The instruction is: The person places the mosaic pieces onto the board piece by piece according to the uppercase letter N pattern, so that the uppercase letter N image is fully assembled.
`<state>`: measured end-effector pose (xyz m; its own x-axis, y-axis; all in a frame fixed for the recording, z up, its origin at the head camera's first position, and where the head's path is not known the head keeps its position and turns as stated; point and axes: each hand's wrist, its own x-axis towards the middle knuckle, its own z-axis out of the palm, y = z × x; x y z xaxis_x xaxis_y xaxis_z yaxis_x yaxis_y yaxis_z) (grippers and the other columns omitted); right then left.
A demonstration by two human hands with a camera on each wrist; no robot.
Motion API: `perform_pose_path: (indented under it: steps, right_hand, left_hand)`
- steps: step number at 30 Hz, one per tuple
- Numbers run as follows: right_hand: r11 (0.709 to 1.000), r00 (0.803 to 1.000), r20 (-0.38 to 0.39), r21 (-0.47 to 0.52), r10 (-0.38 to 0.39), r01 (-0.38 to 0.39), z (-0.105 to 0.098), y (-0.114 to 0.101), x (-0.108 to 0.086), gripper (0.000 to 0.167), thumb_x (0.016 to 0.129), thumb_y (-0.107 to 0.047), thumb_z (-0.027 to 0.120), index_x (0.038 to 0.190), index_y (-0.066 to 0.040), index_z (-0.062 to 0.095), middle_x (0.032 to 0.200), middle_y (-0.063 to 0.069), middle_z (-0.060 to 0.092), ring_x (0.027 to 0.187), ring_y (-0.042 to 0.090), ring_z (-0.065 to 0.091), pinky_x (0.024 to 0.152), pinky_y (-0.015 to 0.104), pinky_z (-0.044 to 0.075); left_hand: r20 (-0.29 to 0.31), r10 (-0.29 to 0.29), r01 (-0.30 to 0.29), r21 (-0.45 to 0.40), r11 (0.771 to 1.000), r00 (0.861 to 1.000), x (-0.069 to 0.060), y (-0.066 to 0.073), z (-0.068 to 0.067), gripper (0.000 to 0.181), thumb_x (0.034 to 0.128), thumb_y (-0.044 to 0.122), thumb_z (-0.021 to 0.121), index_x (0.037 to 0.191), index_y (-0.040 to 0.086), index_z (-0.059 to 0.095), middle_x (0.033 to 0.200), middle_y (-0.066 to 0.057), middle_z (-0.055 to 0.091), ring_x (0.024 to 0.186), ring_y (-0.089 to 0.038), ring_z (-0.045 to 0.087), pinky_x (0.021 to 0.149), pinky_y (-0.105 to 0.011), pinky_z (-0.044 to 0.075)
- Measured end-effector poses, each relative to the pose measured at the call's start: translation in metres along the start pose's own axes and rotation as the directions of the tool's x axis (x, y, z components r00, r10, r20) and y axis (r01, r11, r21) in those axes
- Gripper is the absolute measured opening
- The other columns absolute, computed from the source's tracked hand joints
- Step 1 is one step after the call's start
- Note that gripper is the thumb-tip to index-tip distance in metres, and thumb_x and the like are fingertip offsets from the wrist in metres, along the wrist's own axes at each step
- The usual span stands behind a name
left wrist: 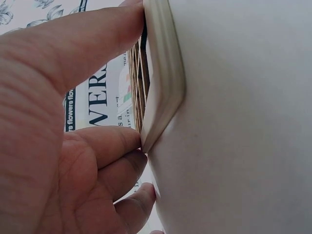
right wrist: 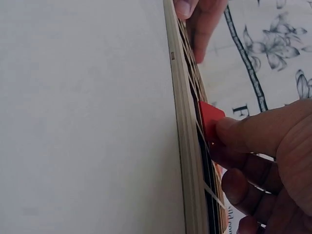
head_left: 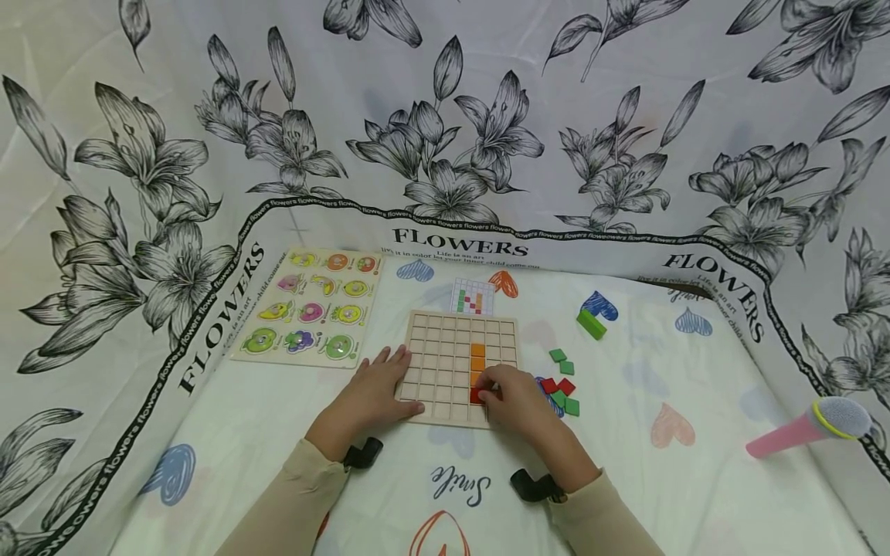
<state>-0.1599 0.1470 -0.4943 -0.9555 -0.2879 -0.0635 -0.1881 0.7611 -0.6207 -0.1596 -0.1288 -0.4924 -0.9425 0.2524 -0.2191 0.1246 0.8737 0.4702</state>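
A wooden grid board (head_left: 434, 371) lies in the middle, with a column of orange tiles (head_left: 477, 351) in it. My right hand (head_left: 518, 398) pinches a red tile (head_left: 476, 395) at the lower end of that column; in the right wrist view the red tile (right wrist: 210, 119) stands tilted at the board's surface, between thumb and finger. My left hand (head_left: 368, 394) rests on the board's left edge, fingers spread, thumb at the lower left corner. The left wrist view shows thumb and fingertips of the left hand (left wrist: 78, 122) touching the board's edge (left wrist: 168, 73).
Loose red and green tiles (head_left: 566, 367) lie right of the board, a green block (head_left: 592, 325) behind them. A small pattern card (head_left: 473, 296) is beyond the board. A fruit puzzle board (head_left: 306, 309) lies at the left, a pink toy microphone (head_left: 799, 431) at the far right.
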Motion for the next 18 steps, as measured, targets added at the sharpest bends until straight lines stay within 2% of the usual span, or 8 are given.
perform_pose_path:
  steps: [7, 13, 18]
  right_hand:
    - [0.999, 1.0, -0.009, -0.04, -0.007, 0.006, 0.0018, 0.0002, 0.0004, 0.008, 0.1, -0.015, 0.081, 0.104, -0.022, 0.079, 0.104, -0.005, 0.069, 0.091, 0.016, 0.061, 0.089, 0.034, 0.06]
    - [0.998, 1.0, -0.019, -0.066, -0.021, 0.02, 0.0037, 0.0012, 0.0001, 0.008, 0.099, -0.015, 0.082, 0.104, -0.021, 0.081, 0.103, -0.005, 0.069, 0.089, 0.015, 0.06, 0.087, 0.032, 0.061]
    - [0.999, 0.999, -0.033, -0.039, -0.006, 0.005, -0.0028, 0.0062, -0.0002, 0.009, 0.1, -0.018, 0.081, 0.108, -0.022, 0.081, 0.102, -0.006, 0.07, 0.09, 0.015, 0.06, 0.085, 0.033, 0.058]
  left_hand:
    - [0.003, -0.002, 0.002, 0.003, 1.0, 1.0, 0.0001, 0.0005, -0.0005, 0.103, 0.091, 0.045, 0.088, 0.171, 0.006, 0.035, 0.181, -0.009, 0.027, 0.171, -0.036, 0.015, 0.138, -0.062, 0.009]
    - [-0.001, -0.009, 0.009, 0.001, 1.0, 1.0, -0.0018, 0.0026, -0.0016, 0.103, 0.091, 0.045, 0.088, 0.171, 0.007, 0.035, 0.181, -0.008, 0.027, 0.171, -0.035, 0.015, 0.138, -0.061, 0.008]
    - [-0.009, -0.013, 0.013, -0.002, 1.0, 1.0, -0.0016, 0.0038, -0.0009, 0.102, 0.0905, 0.044, 0.088, 0.17, 0.007, 0.037, 0.181, -0.008, 0.028, 0.171, -0.036, 0.015, 0.138, -0.061, 0.009]
